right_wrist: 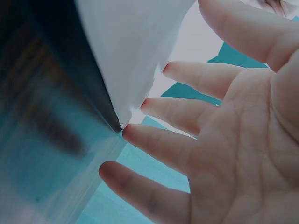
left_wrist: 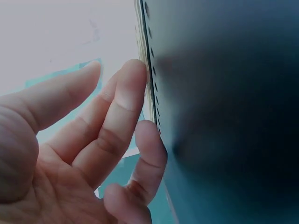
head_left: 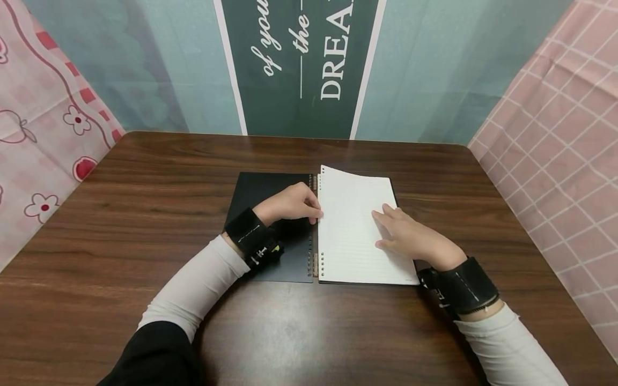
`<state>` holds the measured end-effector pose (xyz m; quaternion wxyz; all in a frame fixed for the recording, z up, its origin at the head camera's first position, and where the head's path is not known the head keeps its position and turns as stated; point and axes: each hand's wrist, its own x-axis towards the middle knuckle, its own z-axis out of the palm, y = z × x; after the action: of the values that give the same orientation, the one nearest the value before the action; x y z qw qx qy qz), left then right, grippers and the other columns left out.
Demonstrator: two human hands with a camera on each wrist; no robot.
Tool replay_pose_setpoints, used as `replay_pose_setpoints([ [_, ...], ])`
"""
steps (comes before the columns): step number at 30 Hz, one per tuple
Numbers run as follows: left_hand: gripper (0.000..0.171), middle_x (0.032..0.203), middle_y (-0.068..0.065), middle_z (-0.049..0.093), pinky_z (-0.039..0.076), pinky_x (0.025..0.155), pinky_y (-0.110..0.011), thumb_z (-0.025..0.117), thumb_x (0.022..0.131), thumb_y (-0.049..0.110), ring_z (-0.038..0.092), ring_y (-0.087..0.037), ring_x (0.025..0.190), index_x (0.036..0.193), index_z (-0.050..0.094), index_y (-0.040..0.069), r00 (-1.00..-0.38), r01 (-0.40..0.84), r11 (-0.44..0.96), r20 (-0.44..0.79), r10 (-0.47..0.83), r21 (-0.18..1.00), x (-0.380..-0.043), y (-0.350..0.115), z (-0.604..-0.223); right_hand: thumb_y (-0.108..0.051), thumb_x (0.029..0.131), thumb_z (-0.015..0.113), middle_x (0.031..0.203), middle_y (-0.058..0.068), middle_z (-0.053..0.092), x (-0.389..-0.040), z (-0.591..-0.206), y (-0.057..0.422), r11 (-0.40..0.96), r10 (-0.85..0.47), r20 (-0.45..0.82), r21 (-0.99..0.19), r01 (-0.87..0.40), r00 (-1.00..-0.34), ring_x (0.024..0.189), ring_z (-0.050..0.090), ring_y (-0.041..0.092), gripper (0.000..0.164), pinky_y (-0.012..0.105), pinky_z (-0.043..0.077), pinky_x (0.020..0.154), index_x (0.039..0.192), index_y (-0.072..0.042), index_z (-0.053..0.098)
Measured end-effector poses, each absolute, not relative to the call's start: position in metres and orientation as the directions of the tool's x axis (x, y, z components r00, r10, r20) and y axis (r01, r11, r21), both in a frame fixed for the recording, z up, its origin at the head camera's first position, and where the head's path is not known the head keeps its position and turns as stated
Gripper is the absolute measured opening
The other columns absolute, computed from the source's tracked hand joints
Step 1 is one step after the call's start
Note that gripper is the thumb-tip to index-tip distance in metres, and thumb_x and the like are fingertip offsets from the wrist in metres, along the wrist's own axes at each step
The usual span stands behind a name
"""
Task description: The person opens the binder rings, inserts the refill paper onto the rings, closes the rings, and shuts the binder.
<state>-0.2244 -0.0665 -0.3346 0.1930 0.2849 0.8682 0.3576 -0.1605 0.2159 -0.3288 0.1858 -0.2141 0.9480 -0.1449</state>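
Note:
A loose-leaf binder lies spread open on the table, its dark cover [head_left: 270, 187] to the left. White lined paper [head_left: 354, 198] covers the right side, with punched holes down its inner edge and its top edge bowed upward. At that holed edge, beside the spine [head_left: 315, 265], my left hand [head_left: 292, 202] touches the paper with its fingertips. The left wrist view shows the thumb [left_wrist: 70, 95] apart from the bent fingers. My right hand [head_left: 410, 233] spreads its fingers over the page's right half, fingertips [right_wrist: 133, 130] at the paper.
The brown wooden table [head_left: 120, 214] extends around the binder on all sides. Behind it hangs a blue-green cloth [head_left: 434, 64] with white lettering. Pink patterned cloths border the left and right edges. Each wrist wears a black band [head_left: 465, 284].

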Motion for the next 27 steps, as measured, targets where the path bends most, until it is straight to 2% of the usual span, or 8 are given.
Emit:
replay_pose_setpoints([
  [5,0.016,0.075,-0.011,0.074,0.034,0.060,-0.024,0.066,0.095,0.012,0.048,-0.010,0.061,0.096,0.079,0.003,-0.767,0.349,0.597,-0.147,0.625,0.722,-0.224,-0.069,-0.331,-0.022,0.097,0.062,0.156,0.041,0.014,-0.160,-0.328,0.216,0.866,-0.459,-0.301,-0.364,-0.344,-0.836,0.144,0.013,0.059,0.069,0.068,0.019,0.114,0.152,0.007,0.030],
  [9,0.017,0.075,-0.011,0.074,0.032,0.057,-0.024,0.065,0.095,0.013,0.043,-0.011,0.055,0.098,0.079,0.003,-0.769,0.333,0.603,-0.162,0.619,0.725,-0.224,-0.070,-0.330,-0.022,0.098,0.061,0.156,0.041,0.013,-0.160,-0.328,0.216,0.865,-0.460,-0.306,-0.366,-0.343,-0.833,0.144,0.012,0.059,0.069,0.068,0.018,0.114,0.152,0.007,0.029],
  [12,0.018,0.075,-0.011,0.074,0.033,0.056,-0.024,0.064,0.096,0.014,0.043,-0.012,0.054,0.096,0.079,0.004,-0.772,0.310,0.609,-0.182,0.610,0.730,-0.224,-0.071,-0.330,-0.022,0.099,0.061,0.156,0.041,0.012,-0.160,-0.328,0.216,0.866,-0.461,-0.310,-0.363,-0.345,-0.831,0.144,0.012,0.059,0.069,0.068,0.018,0.114,0.152,0.007,0.028],
  [17,0.021,0.073,-0.009,0.073,0.040,0.058,-0.024,0.063,0.097,0.017,0.051,-0.014,0.058,0.091,0.079,0.004,-0.775,0.278,0.630,-0.219,0.593,0.725,-0.223,-0.072,-0.329,-0.022,0.099,0.061,0.156,0.041,0.012,-0.160,-0.328,0.216,0.866,-0.462,-0.312,-0.362,-0.346,-0.830,0.144,0.012,0.059,0.069,0.068,0.018,0.114,0.152,0.007,0.028],
  [20,0.022,0.072,-0.009,0.073,0.040,0.058,-0.024,0.063,0.097,0.018,0.050,-0.015,0.059,0.090,0.079,0.005,-0.781,0.274,0.650,-0.231,0.581,0.709,-0.222,-0.072,-0.328,-0.022,0.099,0.061,0.156,0.041,0.012,-0.160,-0.328,0.216,0.866,-0.463,-0.314,-0.360,-0.347,-0.829,0.144,0.012,0.059,0.069,0.068,0.018,0.114,0.152,0.007,0.028],
  [27,0.019,0.072,-0.008,0.071,0.037,0.061,-0.025,0.065,0.096,0.018,0.048,-0.013,0.062,0.087,0.078,0.006,-0.764,0.389,0.641,-0.156,0.626,0.662,-0.213,-0.070,-0.320,-0.023,0.098,0.061,0.157,0.040,0.013,-0.160,-0.328,0.215,0.871,-0.454,-0.313,-0.353,-0.342,-0.834,0.144,0.012,0.060,0.069,0.068,0.019,0.114,0.152,0.006,0.029],
])
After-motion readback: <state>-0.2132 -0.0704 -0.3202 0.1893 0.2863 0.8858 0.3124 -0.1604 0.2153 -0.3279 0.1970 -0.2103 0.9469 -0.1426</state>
